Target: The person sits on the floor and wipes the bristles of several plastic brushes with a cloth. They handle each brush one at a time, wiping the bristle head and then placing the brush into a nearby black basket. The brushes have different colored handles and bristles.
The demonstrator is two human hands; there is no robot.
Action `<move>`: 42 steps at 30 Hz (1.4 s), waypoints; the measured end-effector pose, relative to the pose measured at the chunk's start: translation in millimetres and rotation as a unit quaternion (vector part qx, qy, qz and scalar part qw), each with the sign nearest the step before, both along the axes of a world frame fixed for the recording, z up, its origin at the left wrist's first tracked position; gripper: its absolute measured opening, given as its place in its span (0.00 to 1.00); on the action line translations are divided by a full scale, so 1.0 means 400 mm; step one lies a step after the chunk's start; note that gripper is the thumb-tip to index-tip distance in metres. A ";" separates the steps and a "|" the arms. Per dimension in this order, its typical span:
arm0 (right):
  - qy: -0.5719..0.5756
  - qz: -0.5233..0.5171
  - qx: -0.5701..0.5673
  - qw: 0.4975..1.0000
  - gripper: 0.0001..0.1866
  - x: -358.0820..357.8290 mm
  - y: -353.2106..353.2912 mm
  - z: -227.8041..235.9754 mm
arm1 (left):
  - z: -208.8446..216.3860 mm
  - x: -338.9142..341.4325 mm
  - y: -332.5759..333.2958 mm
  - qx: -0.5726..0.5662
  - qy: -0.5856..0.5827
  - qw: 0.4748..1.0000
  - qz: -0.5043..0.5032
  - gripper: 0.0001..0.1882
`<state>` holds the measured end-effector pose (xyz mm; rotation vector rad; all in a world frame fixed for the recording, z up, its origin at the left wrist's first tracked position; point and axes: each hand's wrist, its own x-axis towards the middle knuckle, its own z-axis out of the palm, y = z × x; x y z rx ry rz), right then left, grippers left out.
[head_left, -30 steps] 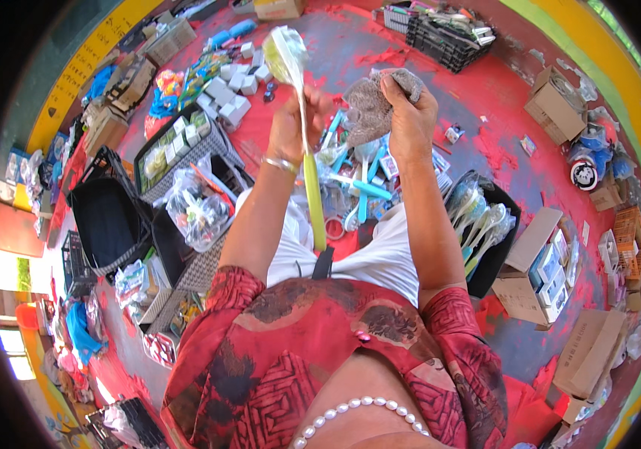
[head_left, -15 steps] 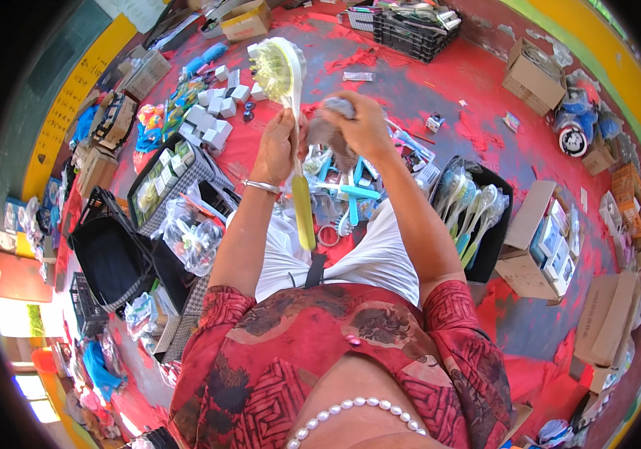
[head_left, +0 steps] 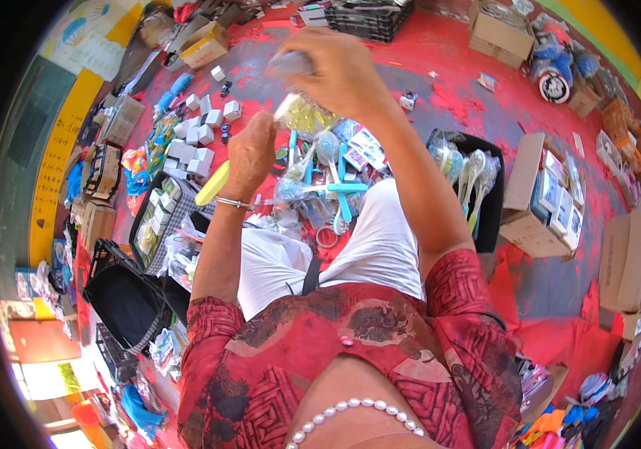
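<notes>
My left hand is closed round the shaft of a long-handled bath brush. Its yellow-green handle sticks out toward the lower left, and its clear and yellow bristled head lies to the right of the fist. Above the brush head, my right hand grips a bunched grey cloth, slightly blurred by motion. The cloth appears apart from the brush. Beneath the hands, between my white-trousered legs, lies a heap of brushes with blue handles and a plastic-wrapped brush head.
A black bin of wrapped brushes stands to the right, beside an open cardboard box of packages. Small white boxes cluster at the left, near a checked basket and a black bag. A black crate stands far ahead.
The brush has swung from upright to tilted, its head dropping to the right and its handle rising leftward. My right hand has moved up with the grey cloth.
</notes>
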<state>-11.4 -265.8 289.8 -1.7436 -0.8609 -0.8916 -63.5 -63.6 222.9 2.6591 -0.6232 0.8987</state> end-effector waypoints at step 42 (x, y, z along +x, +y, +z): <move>0.736 -0.278 0.016 0.617 0.12 -0.404 -0.769 -1.026 | -0.254 0.036 0.166 -0.670 0.476 0.570 0.011 0.16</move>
